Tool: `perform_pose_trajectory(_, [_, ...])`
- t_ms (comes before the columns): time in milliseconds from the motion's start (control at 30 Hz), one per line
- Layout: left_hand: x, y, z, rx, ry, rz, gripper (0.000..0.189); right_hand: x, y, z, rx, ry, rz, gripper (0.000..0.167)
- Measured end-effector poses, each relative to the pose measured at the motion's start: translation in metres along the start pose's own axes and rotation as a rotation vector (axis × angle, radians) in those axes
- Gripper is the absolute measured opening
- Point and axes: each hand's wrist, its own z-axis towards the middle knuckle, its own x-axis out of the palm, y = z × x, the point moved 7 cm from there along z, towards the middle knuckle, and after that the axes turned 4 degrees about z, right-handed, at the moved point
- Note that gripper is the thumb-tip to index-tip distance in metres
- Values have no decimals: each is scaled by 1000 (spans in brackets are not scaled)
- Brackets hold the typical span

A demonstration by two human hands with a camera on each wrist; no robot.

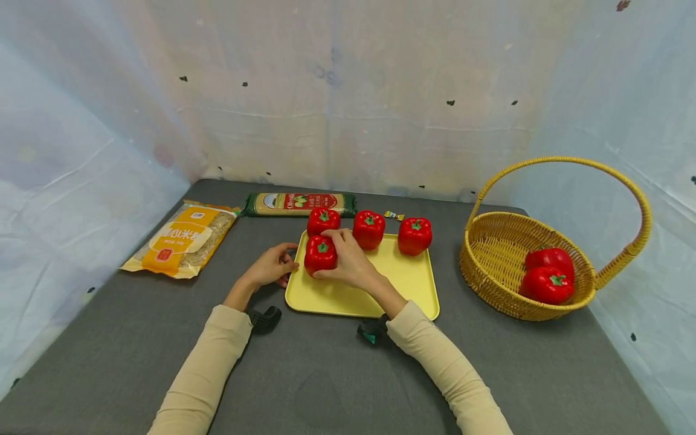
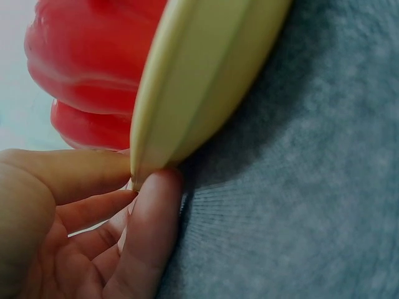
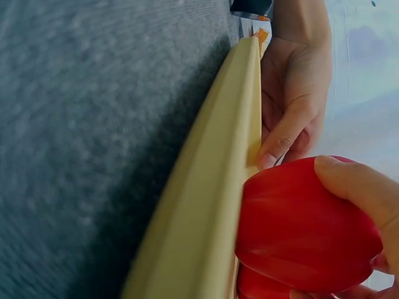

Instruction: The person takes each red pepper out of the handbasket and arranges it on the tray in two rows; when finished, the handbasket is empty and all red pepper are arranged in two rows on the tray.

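Observation:
A yellow tray point(image 1: 399, 284) lies on the dark cloth with several red bell peppers on it. My right hand point(image 1: 350, 260) grips the nearest left bell pepper point(image 1: 319, 256), thumb on the near side and fingers over the far side. In the right wrist view that bell pepper point(image 3: 305, 227) sits just over the tray's edge. My left hand point(image 1: 272, 266) pinches the tray's left rim; the left wrist view shows thumb and fingers on either side of the rim point(image 2: 149, 124). More bell peppers point(image 1: 368, 229) stand along the tray's back edge.
At right stands a wicker basket point(image 1: 489, 284) with a tall handle and two red peppers point(image 1: 548, 285) inside. A bag of grain point(image 1: 182, 238) lies at left. A long green package point(image 1: 299, 203) and a small wrapped candy point(image 1: 394, 215) lie behind the tray.

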Motion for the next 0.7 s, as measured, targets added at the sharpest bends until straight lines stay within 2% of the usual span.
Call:
perform_pose_trajectory(33, [0, -6, -3, 7, 4, 2, 52, 0, 1, 0, -4, 2, -5, 80])
perform_pose_trajectory(133, [0, -7, -4, 6, 5, -1, 53, 0, 2, -1, -17, 14, -16, 81])
perform_pose_trajectory(233, [0, -6, -3, -3, 5, -3, 52, 0, 1, -1, -27, 30, -13, 83])
perform_pose_trajectory(267, [0, -1, 0, -11, 2, -7, 52, 0, 1, -2, -28, 36, -8, 83])
perform_pose_trajectory(700, [0, -2, -1, -9, 11, -5, 52, -2, 0, -3, -53, 47, -2, 79])
